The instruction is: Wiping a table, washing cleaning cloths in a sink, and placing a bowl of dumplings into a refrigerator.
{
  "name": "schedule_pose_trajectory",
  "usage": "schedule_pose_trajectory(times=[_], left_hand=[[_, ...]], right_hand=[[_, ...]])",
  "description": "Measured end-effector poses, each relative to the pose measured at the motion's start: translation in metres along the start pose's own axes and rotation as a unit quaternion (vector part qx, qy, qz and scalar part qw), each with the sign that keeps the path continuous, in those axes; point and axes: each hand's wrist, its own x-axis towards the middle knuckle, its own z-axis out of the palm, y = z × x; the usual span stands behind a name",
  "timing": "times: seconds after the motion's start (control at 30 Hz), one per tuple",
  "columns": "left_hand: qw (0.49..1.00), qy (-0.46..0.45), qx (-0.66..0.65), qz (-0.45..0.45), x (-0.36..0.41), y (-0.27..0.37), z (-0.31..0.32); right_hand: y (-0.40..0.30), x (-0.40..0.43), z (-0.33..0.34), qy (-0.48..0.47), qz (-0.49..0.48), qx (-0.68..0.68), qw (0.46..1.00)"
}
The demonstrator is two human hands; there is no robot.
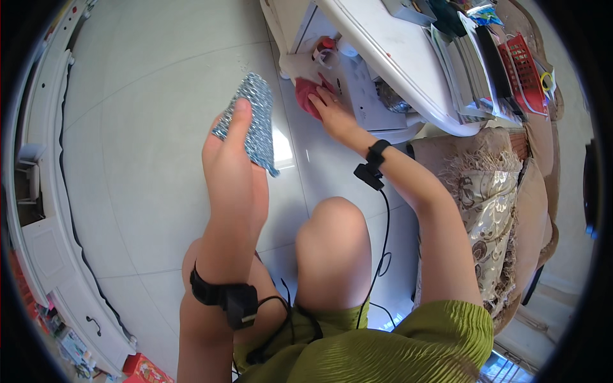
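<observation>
My left hand (239,119) grips a blue-and-silver scouring pad (258,105) with the thumb across its face, held up over the tiled floor. A dark red cloth (308,95) lies under the fingers of my right hand (333,112), which presses it on the low shelf (299,62) of a white table. Just beyond that hand stands a white box-shaped device (347,88). Behind the cloth are a jar with a red lid (326,44) and a white round container (347,47). A shiny metallic object (392,98) sits farther right, partly shaded.
The white tabletop (373,33) overhangs the shelf; it carries upright books (464,72) and a red plastic basket (524,72). A sofa with a fringed cover (488,230) is at right. A white cabinet (52,249) lines the left. A black cable (385,230) hangs from my right wristband.
</observation>
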Motion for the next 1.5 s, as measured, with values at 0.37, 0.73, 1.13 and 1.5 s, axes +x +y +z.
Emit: schedule_pose_trajectory(times=[0.37,0.73,1.13,1.5], left_hand=[[0.999,0.022,0.028,-0.03,-0.002,0.012,-0.007],[0.997,0.015,0.032,-0.072,0.006,-0.006,-0.003],[0.996,-0.007,0.044,-0.083,-0.004,-0.007,-0.001],[0.993,0.006,0.072,-0.09,-0.001,-0.008,-0.009]], right_hand=[[-0.01,0.109,0.081,0.004,-0.013,-0.183,0.983],[-0.014,0.149,0.093,0.016,0.12,-0.167,0.979],[-0.001,0.167,0.089,0.109,0.237,-0.02,0.965],[0.019,0.128,0.081,-0.033,-0.103,0.165,0.98]])
